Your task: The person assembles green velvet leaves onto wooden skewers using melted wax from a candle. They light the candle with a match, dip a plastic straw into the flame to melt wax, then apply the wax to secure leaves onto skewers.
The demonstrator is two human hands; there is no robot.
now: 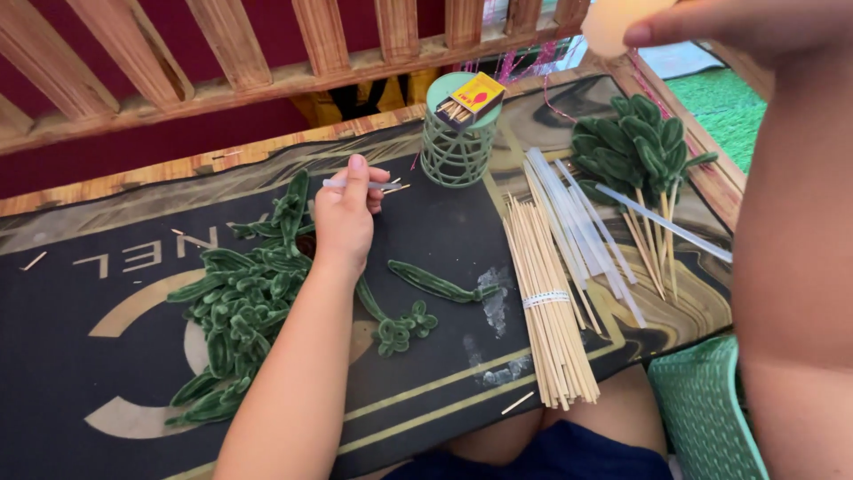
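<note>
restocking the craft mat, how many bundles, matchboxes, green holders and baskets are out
Tied bundle of wooden sticks: 1
Open matchbox: 1
Green wire holder under the matchbox: 1
Green woven basket: 1
Total: 4
Loose green chenille leaves and clear glue sticks are too many to count.

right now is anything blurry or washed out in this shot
Head view: the right hand and its pale candle at the top edge are close, soft and overexposed; the left hand, green leaves and stick bundle look sharp under even light.
</note>
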